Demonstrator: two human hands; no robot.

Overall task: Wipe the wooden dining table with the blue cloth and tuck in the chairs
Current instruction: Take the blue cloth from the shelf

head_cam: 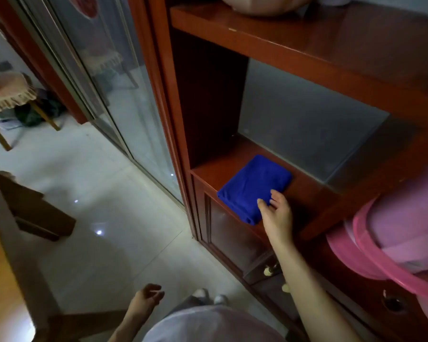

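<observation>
**Blue cloth on the cabinet shelf, right hand at it**

Blue cloth [252, 186]: deep saturated blue, folded into a flat rectangular pad, soft creases on top, rounded fold along its near end. It lies on the open shelf [205, 172] of a red-brown wooden cabinet [208, 95], towards the shelf's left end.

Long axis runs front to back on the shelf; the short near end sits along the shelf's front lip.

Right hand [277, 213]: fingers extended and slightly apart, tips over the cloth's near right corner, not clamped on it. Can't tell if they touch it.

Left hand [147, 296]: hangs low, fingers loosely curled, holding nothing.

Room is dim. Pale glossy tile floor [109, 193] with light spots, glass sliding door [124, 95] left of the cabinet, pink basins [371, 255] stacked at right, lace-covered chair [8, 95] far left.
</observation>
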